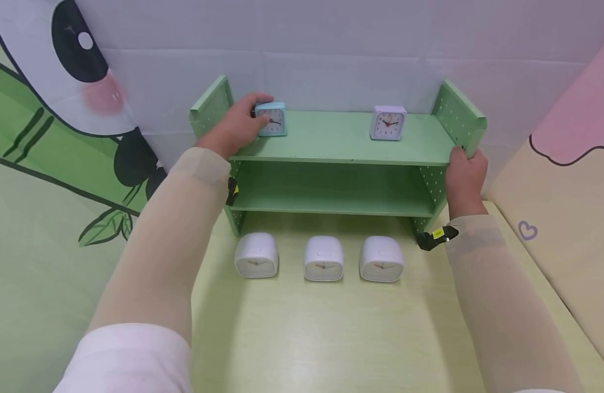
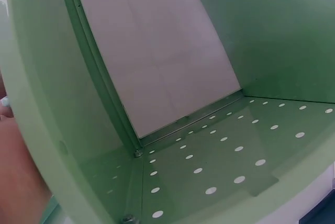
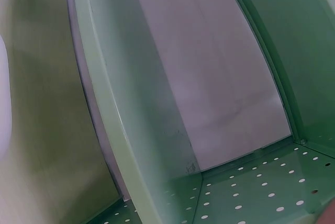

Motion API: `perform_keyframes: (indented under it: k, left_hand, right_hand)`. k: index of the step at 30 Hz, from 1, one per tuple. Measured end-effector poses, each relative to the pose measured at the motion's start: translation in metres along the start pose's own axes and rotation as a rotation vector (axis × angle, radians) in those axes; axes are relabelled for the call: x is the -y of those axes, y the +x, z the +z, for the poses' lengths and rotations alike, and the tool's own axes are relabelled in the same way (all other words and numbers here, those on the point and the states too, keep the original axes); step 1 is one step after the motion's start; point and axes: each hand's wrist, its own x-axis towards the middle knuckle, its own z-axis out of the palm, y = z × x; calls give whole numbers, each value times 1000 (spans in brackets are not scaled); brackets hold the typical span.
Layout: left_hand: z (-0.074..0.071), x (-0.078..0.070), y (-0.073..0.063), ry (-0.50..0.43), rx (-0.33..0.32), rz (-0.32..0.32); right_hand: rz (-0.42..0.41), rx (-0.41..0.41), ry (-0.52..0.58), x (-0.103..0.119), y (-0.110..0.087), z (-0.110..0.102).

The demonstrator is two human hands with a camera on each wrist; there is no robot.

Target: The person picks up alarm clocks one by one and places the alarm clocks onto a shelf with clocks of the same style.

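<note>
On the top board of a green two-tier shelf (image 1: 326,143), at its left end, stands a small light-blue alarm clock (image 1: 277,123). My left hand (image 1: 235,126) pinches this clock, thumb across its face and fingers over the top and back. A lilac alarm clock (image 1: 388,124) stands on the same board, right of the middle, its dial facing me. With my right hand (image 1: 466,177) I grip the front edge of the shelf's right side panel (image 1: 459,117). The left wrist view shows the shelf's perforated side wall (image 2: 225,156) and part of my hand (image 2: 18,177).
Three white rounded clocks stand in a row on the pale table (image 1: 307,333) before the shelf: left clock (image 1: 256,255), middle clock (image 1: 324,258), right clock (image 1: 382,259). The lower board (image 1: 326,188) lies under the top one. A pale backdrop (image 1: 331,54) hangs behind.
</note>
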Motion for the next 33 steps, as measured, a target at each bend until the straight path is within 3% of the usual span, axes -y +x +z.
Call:
perform_keyframes:
  k: [11,17,23,33]
  left_hand:
    - [-1,0,0,10,2,-24]
    - [-7,3,-1,37,-23,15]
    - [-13,-1,-8,-14,-62,22]
    - [-14,-27,-23,-93,-244,17]
  right_hand:
    - [-18,23,-25,-3,1,0]
    - [-12,20,-20,-2,1,2]
    - [-2,20,-36,-2,2,1]
    - [6,11,-24,-1,2,0]
